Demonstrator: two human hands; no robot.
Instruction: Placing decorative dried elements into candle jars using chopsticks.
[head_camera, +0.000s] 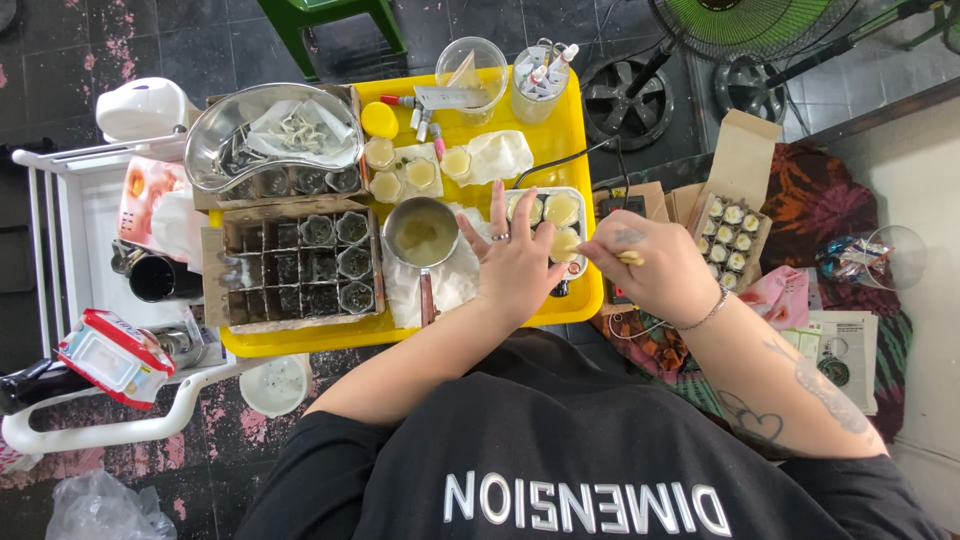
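My left hand (517, 262) rests over a white tray (548, 196) of small jars filled with pale yellow wax, its fingers spread, thumb and forefinger steadying one jar (565, 244). A ring sits on one finger. My right hand (650, 265) is closed on a thin pale stick (630, 258) whose tip points at that jar. Both hands hover over the right side of a yellow tray table (400, 338). A small metal pot (421, 233) of melted wax stands on white paper just left of my left hand.
Cardboard dividers (290, 265) with empty glass jars fill the tray's left. A metal kidney dish (270, 130), plastic cups (471, 66) and more filled jars (420, 172) lie at the back. A box of small jars (730, 235) sits right; fans (750, 25) stand behind; a white cart (70, 200) is left.
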